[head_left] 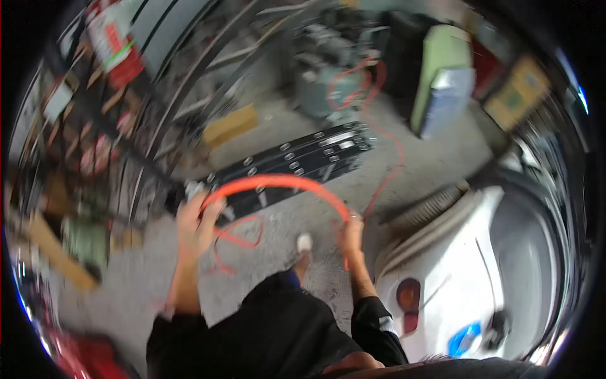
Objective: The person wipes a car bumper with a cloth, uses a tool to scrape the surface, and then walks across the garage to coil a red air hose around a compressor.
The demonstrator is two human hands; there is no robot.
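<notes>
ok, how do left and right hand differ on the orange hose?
Left hand sits higher, loose loops hanging below it; right hand sits lower, orange hose dropping straight from it. Left hand overlaps the black ladder; right hand is over concrete. Both grip the same hose arching between them.

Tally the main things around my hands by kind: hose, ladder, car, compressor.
hands: 2, the left hand and the right hand, each closed on the hose
orange hose, arched between them: 1
black ladder, flat on the floor: 1
white car: 1
compressor: 1
Total: 6
</notes>
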